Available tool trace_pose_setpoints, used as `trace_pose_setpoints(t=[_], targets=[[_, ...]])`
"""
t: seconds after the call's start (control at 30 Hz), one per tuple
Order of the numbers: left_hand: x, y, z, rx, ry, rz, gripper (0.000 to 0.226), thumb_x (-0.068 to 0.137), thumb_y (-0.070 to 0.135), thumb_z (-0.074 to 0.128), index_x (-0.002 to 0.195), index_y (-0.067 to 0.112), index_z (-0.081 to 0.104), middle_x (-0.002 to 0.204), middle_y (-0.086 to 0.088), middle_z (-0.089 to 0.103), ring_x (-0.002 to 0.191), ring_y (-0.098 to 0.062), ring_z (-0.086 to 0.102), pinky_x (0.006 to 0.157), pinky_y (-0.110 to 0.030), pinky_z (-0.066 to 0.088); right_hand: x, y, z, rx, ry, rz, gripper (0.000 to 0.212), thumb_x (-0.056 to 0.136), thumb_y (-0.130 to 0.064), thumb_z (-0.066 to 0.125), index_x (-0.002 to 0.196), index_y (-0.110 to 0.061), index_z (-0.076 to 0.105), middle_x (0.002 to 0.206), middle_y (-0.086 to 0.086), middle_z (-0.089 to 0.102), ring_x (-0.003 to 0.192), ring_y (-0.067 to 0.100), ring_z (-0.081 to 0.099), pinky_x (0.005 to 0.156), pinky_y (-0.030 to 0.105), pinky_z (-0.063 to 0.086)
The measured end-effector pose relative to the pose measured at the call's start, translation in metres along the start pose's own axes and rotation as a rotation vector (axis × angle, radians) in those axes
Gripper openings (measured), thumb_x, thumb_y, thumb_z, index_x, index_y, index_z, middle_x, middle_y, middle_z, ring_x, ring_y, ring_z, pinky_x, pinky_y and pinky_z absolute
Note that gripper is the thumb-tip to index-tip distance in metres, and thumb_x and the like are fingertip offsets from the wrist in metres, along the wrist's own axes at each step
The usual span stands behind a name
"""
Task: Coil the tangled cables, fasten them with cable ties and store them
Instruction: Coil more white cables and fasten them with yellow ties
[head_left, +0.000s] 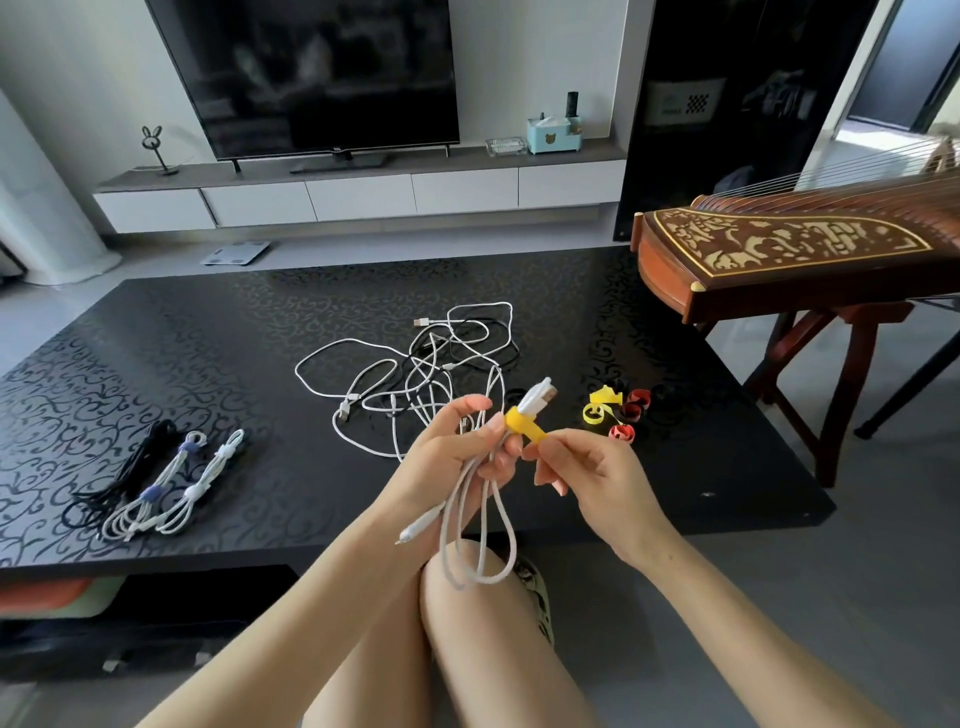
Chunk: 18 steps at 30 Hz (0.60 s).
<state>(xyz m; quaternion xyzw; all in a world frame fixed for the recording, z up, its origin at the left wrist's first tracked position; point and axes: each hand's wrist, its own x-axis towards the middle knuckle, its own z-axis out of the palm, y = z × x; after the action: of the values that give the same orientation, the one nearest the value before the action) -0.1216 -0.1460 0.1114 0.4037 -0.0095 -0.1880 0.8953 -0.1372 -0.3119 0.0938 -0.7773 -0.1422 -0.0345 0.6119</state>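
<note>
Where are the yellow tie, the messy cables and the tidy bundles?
yellow tie (521, 422): head view, band round the white cable (536, 399).
messy cables (434, 364): head view, middle of the heap.
tidy bundles (150, 493): head view, blue tie of the middle bundle.

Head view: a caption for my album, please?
Left hand holds a coiled white cable; right hand pinches its yellow tie.

place: home living room | cues: television (311, 78), wall cabinet (363, 197), coffee table (208, 338), zither (805, 249)

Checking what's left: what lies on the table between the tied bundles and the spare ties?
The tangle of white and black cables, seen in the head view.
</note>
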Motion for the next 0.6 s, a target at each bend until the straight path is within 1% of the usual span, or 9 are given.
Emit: trace_pose_setpoints(t=[0.03, 0.1, 0.17, 0.27, 0.33, 0.43, 0.5, 0.53, 0.6], targets=[[0.003, -0.001, 0.000, -0.023, 0.034, 0.023, 0.024, 0.081, -0.001, 0.055, 0.098, 0.011, 0.043, 0.062, -0.016, 0.056, 0.045, -0.014, 0.047, 0.044, -0.018, 0.041, 0.000, 0.000, 0.000, -0.028, 0.011, -0.010, 0.030, 0.089, -0.035, 0.049, 0.088, -0.015, 0.071, 0.063, -0.007, 0.062, 0.061, 0.001, 0.054, 0.060, 0.018, 0.042], [0.009, -0.002, -0.001, -0.027, 0.116, 0.071, 0.019, 0.086, -0.003, 0.051, 0.091, 0.012, 0.041, 0.060, -0.014, 0.055, 0.043, -0.012, 0.045, 0.044, -0.018, 0.039, 0.001, 0.000, 0.000, -0.092, 0.032, -0.054, 0.026, 0.093, -0.028, 0.051, 0.088, -0.013, 0.072, 0.060, -0.009, 0.060, 0.056, 0.001, 0.052, 0.057, 0.014, 0.039], [0.014, -0.003, -0.003, -0.003, 0.185, 0.100, 0.021, 0.091, -0.005, 0.048, 0.087, 0.013, 0.038, 0.060, -0.014, 0.055, 0.044, -0.012, 0.043, 0.044, -0.018, 0.037, 0.002, -0.001, 0.001, -0.162, 0.040, -0.088, 0.023, 0.094, -0.021, 0.054, 0.087, -0.011, 0.073, 0.057, -0.010, 0.059, 0.052, 0.003, 0.051, 0.052, 0.013, 0.036], [0.017, -0.007, -0.005, 0.113, 0.261, 0.189, 0.027, 0.091, -0.004, 0.053, 0.084, 0.014, 0.034, 0.058, -0.010, 0.057, 0.049, -0.012, 0.048, 0.044, -0.018, 0.039, -0.001, -0.004, 0.006, -0.227, 0.067, -0.108, 0.022, 0.094, -0.018, 0.057, 0.082, -0.011, 0.074, 0.053, -0.010, 0.058, 0.051, 0.002, 0.053, 0.051, 0.011, 0.036], [0.016, -0.011, -0.006, 0.307, 0.282, 0.313, 0.030, 0.090, -0.003, 0.056, 0.084, 0.015, 0.033, 0.057, -0.004, 0.061, 0.054, -0.013, 0.054, 0.048, -0.017, 0.043, -0.003, -0.009, 0.008, -0.224, 0.083, -0.085, 0.024, 0.094, -0.018, 0.056, 0.078, -0.012, 0.073, 0.050, -0.010, 0.057, 0.051, 0.001, 0.054, 0.052, 0.011, 0.037], [0.013, -0.020, -0.007, 0.766, 0.281, 0.574, 0.034, 0.087, 0.005, 0.059, 0.081, 0.026, 0.033, 0.062, -0.002, 0.066, 0.055, -0.010, 0.054, 0.052, -0.019, 0.043, -0.001, -0.016, 0.010, -0.170, 0.074, 0.005, 0.028, 0.095, -0.020, 0.055, 0.074, -0.014, 0.072, 0.048, -0.012, 0.056, 0.050, 0.002, 0.053, 0.053, 0.013, 0.038], [0.012, -0.024, -0.006, 1.088, 0.279, 0.786, 0.037, 0.085, 0.011, 0.057, 0.078, 0.034, 0.030, 0.066, -0.003, 0.063, 0.052, -0.011, 0.050, 0.049, -0.021, 0.040, 0.001, -0.021, 0.012, -0.036, 0.066, 0.113, 0.029, 0.096, -0.018, 0.053, 0.073, -0.014, 0.071, 0.049, -0.009, 0.055, 0.048, 0.003, 0.048, 0.051, 0.016, 0.036], [0.012, -0.025, -0.005, 1.215, 0.255, 0.883, 0.037, 0.086, 0.011, 0.056, 0.079, 0.034, 0.028, 0.065, -0.004, 0.061, 0.052, -0.014, 0.049, 0.049, -0.024, 0.039, 0.002, -0.023, 0.012, 0.065, 0.061, 0.175, 0.030, 0.096, -0.015, 0.052, 0.072, -0.012, 0.070, 0.049, -0.007, 0.053, 0.048, 0.006, 0.045, 0.048, 0.018, 0.035], [0.013, -0.024, -0.004, 1.374, 0.171, 1.008, 0.032, 0.087, 0.006, 0.055, 0.079, 0.025, 0.030, 0.063, -0.009, 0.057, 0.056, -0.018, 0.045, 0.051, -0.029, 0.037, 0.004, -0.027, 0.011, 0.227, 0.043, 0.280, 0.032, 0.097, -0.010, 0.049, 0.071, -0.008, 0.069, 0.051, -0.002, 0.049, 0.048, 0.009, 0.041, 0.044, 0.019, 0.032]])
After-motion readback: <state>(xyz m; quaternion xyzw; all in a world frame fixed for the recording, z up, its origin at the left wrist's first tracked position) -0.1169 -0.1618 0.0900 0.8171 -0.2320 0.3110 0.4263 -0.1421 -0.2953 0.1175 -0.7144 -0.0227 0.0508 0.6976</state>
